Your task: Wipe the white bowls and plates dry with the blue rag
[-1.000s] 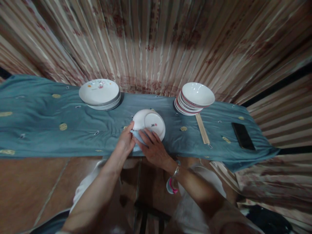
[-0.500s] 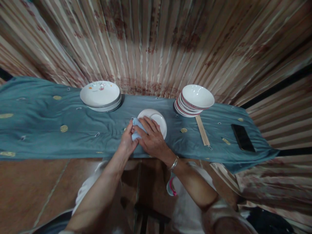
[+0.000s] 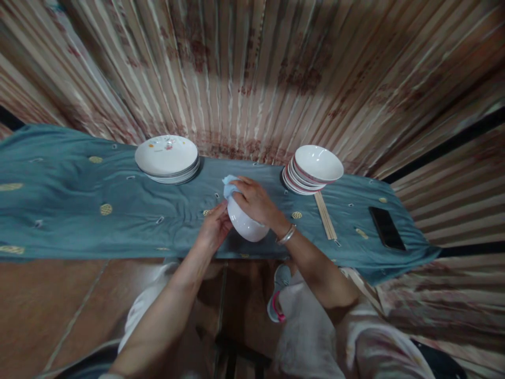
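A white bowl (image 3: 248, 225) is held tilted above the front part of the table, its outer side facing me. My left hand (image 3: 215, 226) grips it at the left, fingers partly hidden behind it. Bunched under the fingers of my right hand (image 3: 256, 200) is a light blue cloth (image 3: 230, 186), which sticks out at the bowl's upper left rim. That hand reaches over the top of the bowl, and its fingertips are partly out of sight.
A stack of white plates (image 3: 168, 155) stands back left on the teal tablecloth (image 3: 79, 210). Back right is a stack of bowls (image 3: 317, 163), with wooden chopsticks (image 3: 325, 216) in front. A black phone (image 3: 386, 227) lies near the right end. A pleated curtain (image 3: 236, 79) hangs behind.
The bowl has tipped so that its outer side now faces me. My right hand has moved slightly right and up with the cloth, while my left hand keeps to the bowl's left side.
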### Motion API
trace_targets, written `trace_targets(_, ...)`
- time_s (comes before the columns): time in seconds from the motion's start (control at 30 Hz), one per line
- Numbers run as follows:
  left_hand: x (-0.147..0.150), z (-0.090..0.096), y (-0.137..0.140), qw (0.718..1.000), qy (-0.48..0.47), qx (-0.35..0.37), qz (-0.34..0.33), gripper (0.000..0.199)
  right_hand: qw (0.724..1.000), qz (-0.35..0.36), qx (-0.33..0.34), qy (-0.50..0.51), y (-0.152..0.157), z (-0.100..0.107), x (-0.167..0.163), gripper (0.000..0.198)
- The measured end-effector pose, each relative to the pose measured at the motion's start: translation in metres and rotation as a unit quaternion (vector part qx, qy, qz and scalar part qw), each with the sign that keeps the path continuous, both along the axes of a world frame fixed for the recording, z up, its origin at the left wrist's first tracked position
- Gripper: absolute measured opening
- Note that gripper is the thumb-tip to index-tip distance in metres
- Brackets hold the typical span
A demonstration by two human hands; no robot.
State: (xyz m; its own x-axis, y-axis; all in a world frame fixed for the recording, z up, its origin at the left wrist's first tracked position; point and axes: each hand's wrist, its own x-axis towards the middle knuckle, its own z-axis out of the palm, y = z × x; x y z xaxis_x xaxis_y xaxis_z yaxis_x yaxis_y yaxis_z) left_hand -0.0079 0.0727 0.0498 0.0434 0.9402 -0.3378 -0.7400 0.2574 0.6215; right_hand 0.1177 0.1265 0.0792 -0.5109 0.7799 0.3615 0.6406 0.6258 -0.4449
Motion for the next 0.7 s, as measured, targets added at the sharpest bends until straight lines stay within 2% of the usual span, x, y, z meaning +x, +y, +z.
trace_targets(0.1,0.0,0.002,0.0,1.0,0.002,0.007,-0.002,0.006,0.998,0.008,-0.051,0.021,0.021,-0.004,0.003,0.026)
trace_targets(0.23,0.0,0.001,0.002,1.0,-0.002,0.003,-0.001,0.007,0.983,-0.056,-0.164,0.062,0.045,-0.014,0.01,0.02)
trace_targets(0.37,-0.001,-0.002,0.002,1.0,-0.017,-0.011,0.002,0.01,0.959,-0.101,-0.227,0.137,0.057,-0.029,0.024,0.016)
trace_targets(0.5,-0.002,-0.003,0.003,0.999,-0.03,-0.026,0.012,0.006,0.927,-0.131,-0.273,0.22,0.053,-0.045,0.04,0.017)
trace_targets(0.7,-0.003,-0.002,0.005,0.998,-0.032,-0.055,0.029,0.006,0.884,-0.165,-0.284,0.332,0.031,-0.069,0.06,0.022)
